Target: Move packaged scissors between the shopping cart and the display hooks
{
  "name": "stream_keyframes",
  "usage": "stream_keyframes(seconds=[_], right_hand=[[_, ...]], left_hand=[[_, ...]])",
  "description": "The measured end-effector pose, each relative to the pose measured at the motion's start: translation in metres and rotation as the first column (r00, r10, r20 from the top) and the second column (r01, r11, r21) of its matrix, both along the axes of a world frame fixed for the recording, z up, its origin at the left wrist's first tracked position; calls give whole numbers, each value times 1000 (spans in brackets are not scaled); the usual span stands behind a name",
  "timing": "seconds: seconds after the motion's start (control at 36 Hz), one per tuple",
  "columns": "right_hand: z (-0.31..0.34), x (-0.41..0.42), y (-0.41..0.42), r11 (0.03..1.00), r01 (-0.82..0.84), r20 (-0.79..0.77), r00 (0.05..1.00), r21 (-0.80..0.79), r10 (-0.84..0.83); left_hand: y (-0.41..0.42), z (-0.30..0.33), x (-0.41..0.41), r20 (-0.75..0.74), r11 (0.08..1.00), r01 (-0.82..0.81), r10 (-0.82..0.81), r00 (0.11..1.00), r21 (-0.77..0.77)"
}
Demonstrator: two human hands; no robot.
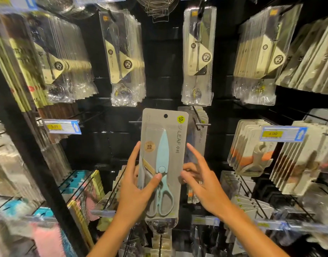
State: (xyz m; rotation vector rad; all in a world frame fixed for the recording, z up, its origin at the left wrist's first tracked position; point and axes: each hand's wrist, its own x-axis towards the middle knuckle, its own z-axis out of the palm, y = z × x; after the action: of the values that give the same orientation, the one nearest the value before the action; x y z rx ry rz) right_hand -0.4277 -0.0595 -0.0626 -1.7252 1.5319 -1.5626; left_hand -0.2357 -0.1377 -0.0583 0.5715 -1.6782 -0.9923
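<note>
Both hands are raised at the scissors pack (163, 164), the left hand (136, 190) pinching its lower half, the right hand (202, 180) beside it with fingers spread, just left of the hook (197, 117); light, stiff card, probably best held by its edges.

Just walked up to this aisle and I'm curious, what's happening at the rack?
A person is holding a packaged pair of light blue scissors up in front of a display hook. The left hand grips the card, thumb across its front. The right hand is beside the card's edge, fingers spread. The hang hole is not yet on the hook, where similar packs hang.
</note>
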Motion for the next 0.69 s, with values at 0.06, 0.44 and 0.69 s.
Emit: stream_keyframes(seconds=[0.06,0.44,0.69], right_hand=[[2,4,2,1000,20,4,1000,-14,-20],[-32,-10,26,984,178,26,984,11,-178],[-38,-31,41,955,291,24,956,60,-292]], left_hand=[[2,-2,-2,-8,1000,9,-9,1000,2],[0,-22,-10,244,971,220,-237,940,94],[4,-14,-41,324,944,312,-329,887,103]])
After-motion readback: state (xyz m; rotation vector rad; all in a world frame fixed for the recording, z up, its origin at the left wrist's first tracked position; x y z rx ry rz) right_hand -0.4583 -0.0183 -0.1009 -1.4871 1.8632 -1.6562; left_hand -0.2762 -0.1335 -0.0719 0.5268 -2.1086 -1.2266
